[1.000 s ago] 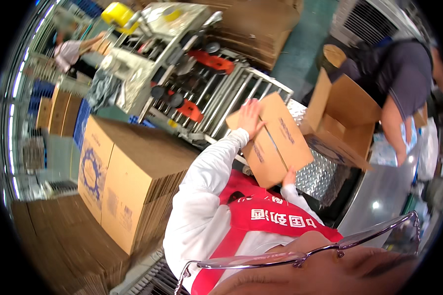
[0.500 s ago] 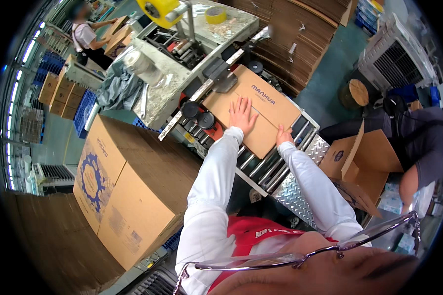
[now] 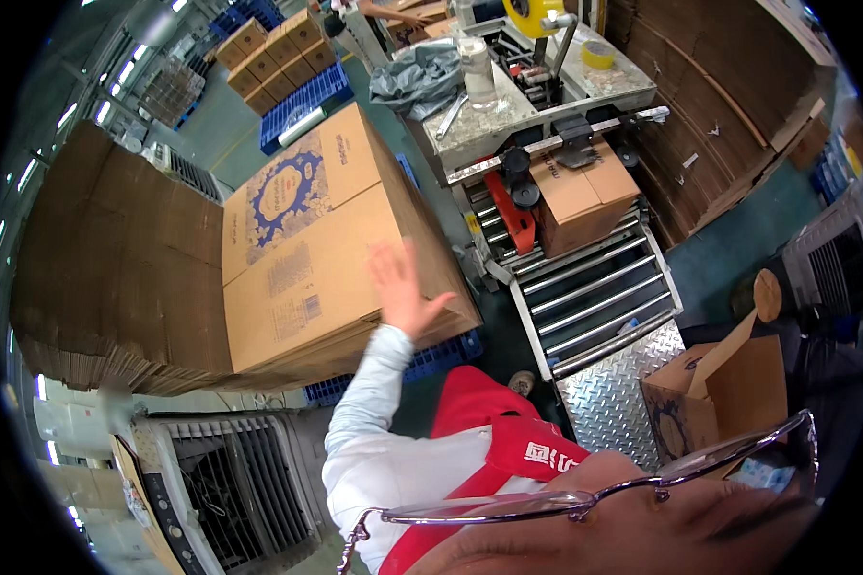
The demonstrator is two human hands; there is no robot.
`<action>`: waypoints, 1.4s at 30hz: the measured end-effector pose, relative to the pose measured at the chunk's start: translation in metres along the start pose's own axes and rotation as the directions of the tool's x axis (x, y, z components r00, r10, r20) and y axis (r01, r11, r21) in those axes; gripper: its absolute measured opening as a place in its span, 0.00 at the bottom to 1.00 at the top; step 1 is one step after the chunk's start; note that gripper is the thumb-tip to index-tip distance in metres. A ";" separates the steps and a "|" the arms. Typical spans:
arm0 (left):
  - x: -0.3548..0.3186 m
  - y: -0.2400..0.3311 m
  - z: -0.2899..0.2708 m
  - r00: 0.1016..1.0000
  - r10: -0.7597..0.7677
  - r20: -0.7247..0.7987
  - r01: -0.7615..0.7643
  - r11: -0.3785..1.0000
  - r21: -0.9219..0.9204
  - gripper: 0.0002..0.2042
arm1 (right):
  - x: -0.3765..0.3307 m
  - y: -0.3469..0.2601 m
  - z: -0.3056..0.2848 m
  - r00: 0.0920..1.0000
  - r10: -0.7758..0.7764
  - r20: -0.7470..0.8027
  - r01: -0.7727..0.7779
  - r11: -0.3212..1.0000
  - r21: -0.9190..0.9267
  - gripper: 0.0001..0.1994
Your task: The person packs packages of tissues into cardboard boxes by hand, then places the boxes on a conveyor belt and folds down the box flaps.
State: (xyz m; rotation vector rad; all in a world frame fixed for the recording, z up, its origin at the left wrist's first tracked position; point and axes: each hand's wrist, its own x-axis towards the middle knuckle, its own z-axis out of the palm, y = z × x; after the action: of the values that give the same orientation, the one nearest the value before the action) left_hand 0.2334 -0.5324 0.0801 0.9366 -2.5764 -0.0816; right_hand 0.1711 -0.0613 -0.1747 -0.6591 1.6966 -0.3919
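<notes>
My left hand (image 3: 403, 292), its fingers spread, is over the near right part of a tall stack of flattened cardboard cartons (image 3: 340, 278). Whether the palm touches the top sheet I cannot tell. The top sheet bears a blue floral print. My right hand is out of sight. Ahead and to the right, a closed carton (image 3: 585, 213) sits under the arm of a carton sealing machine (image 3: 575, 139), with no hand on it. The roller conveyor (image 3: 594, 297) runs from the machine toward me.
A diamond-plate metal platform (image 3: 618, 388) adjoins the rollers. An open carton (image 3: 719, 393) stands at the right, beside a seated person's dark clothing. More flattened cardboard (image 3: 700, 105) is stacked behind the machine. Near left is a slatted air cooler (image 3: 235, 484); packed cartons (image 3: 278, 57) stand on a blue pallet (image 3: 302, 110).
Both hands have left the carton, which has moved deeper into the sealing machine. My left hand has swung left over the cardboard stack; my right hand has gone from view. The view has turned left.
</notes>
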 end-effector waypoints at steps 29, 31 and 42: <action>-0.023 0.356 -0.069 0.973 -0.227 0.028 0.021 -0.033 -0.999 0.26 | -0.444 0.091 0.098 -0.306 0.064 -0.950 0.077 0.996 0.042 0.20; -0.027 0.321 0.014 0.995 0.035 0.095 0.094 0.026 -0.995 0.27 | -0.426 0.099 0.101 -0.451 0.380 -0.808 0.559 0.825 0.077 0.16; -0.042 0.261 0.085 0.807 0.380 0.452 0.077 0.692 -0.718 0.42 | -0.323 0.072 0.067 -0.666 0.576 -0.474 0.587 0.797 0.143 0.53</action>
State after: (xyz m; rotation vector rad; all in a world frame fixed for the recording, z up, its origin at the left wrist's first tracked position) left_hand 0.0722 -0.3102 0.0355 0.3908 -2.7101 -1.4205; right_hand 0.2613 0.2002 0.0187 1.1717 2.9994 -2.4079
